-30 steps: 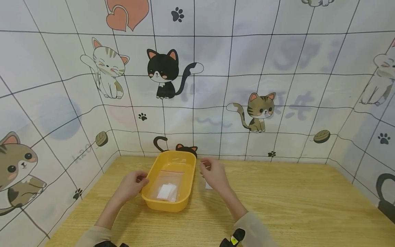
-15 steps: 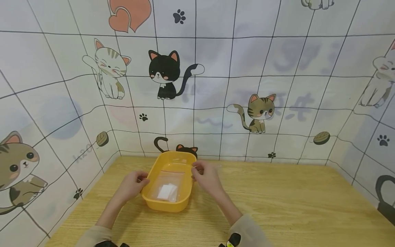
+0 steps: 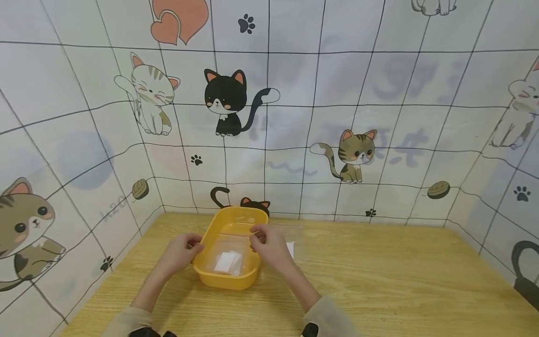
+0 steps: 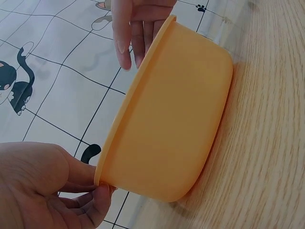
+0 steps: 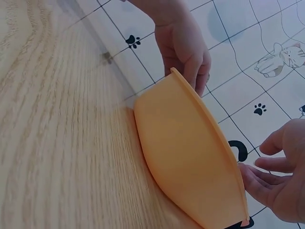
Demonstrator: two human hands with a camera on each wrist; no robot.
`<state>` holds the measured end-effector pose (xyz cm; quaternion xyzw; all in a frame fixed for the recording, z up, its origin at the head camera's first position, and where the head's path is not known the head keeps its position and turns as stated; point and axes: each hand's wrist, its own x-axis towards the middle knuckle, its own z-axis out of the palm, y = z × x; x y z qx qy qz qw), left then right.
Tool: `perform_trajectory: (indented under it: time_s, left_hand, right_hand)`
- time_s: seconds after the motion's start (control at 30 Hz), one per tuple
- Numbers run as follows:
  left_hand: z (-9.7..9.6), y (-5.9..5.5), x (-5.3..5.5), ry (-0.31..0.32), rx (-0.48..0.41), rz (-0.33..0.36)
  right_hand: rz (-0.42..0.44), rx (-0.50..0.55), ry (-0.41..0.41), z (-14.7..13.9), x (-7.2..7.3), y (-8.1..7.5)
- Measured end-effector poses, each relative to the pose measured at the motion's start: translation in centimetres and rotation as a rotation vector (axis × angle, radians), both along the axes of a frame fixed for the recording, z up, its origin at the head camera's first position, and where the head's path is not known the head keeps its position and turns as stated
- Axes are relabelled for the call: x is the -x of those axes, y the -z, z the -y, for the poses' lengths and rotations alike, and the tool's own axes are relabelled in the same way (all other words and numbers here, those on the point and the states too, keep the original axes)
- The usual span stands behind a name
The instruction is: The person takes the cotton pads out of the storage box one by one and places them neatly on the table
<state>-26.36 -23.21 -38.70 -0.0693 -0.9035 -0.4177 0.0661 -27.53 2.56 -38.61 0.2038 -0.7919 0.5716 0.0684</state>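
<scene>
A yellow plastic basin [image 3: 229,282] stands on the table, its rim pinched on the left side between the thumb and fingers of my left hand [image 3: 180,252]. Inside lies a clear zip bag [image 3: 229,262] with a reddish seal strip and white contents. My right hand [image 3: 271,248] hovers over the right rim, fingers loosely bent above the basin and holding nothing. In the right wrist view its fingertips are right at the rim. Another clear zip bag [image 3: 297,238] with a white piece lies on the table to the right, partly hidden behind that hand.
The wooden table [image 3: 379,281] extends to the right and in front of the basin. A white cloth backdrop [image 3: 286,126] with grid lines and cartoon cats rises behind and on both sides, close behind the basin's far end.
My right hand has moved left from beside the basin to over its right rim, uncovering more of the bag on the table. My left hand has kept its hold on the rim.
</scene>
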Motion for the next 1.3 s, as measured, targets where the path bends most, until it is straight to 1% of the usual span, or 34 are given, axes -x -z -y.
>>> perform_trajectory:
  time_s: [0.23,0.4,0.67,0.8,0.93,1.03,1.3]
  left_hand:
    - [-0.2,-0.1,-0.1,0.005,0.006,-0.001]
    - [-0.2,0.0,0.0,0.001,0.010,-0.005]
    - [-0.1,-0.1,0.1,-0.007,0.018,-0.003]
    - [-0.2,-0.2,0.1,-0.003,0.027,-0.009]
    - [-0.3,-0.2,0.0,-0.004,0.024,-0.004]
    - [-0.2,-0.1,0.1,-0.009,0.021,0.000]
    - [-0.2,-0.1,0.0,-0.006,0.005,0.001]
  right_hand:
    - [-0.005,-0.131,0.025,0.8,-0.5,0.0]
    - [0.012,-0.189,0.029,1.2,-0.8,-0.4]
    - [0.087,-0.317,0.042,1.7,0.0,-1.4]
    - [0.102,-0.376,0.045,2.0,0.4,-1.8]
    - [0.121,-0.395,0.033,2.4,0.5,-1.8]
    - [0.157,-0.398,0.024,2.8,0.4,-1.9]
    - [0.224,-0.440,0.047,3.6,0.8,-2.0]
